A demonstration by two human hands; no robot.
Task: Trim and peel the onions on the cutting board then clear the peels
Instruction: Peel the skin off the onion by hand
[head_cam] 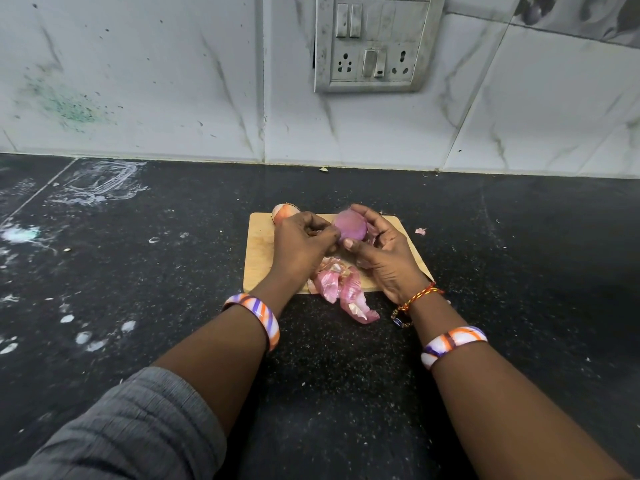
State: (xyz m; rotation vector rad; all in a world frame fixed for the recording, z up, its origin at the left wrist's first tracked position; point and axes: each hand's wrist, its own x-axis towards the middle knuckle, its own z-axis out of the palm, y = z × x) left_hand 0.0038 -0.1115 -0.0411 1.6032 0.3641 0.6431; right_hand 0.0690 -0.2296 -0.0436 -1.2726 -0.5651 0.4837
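Note:
A purple, mostly peeled onion [350, 227] is held over the wooden cutting board [258, 251]. My right hand [384, 252] cups it from the right, fingers curled round it. My left hand [299, 245] pinches at the onion's left side; what its fingertips hold is hidden. A second onion [284, 212], still in its orange-pink skin, lies at the board's far left corner behind my left hand. A heap of pink peels [341, 289] lies on the board's near edge and spills onto the counter.
The board sits on a black speckled counter [138, 271] with white smears at the left. A small peel scrap [420, 231] lies right of the board. A tiled wall with a switch panel [375, 43] stands close behind.

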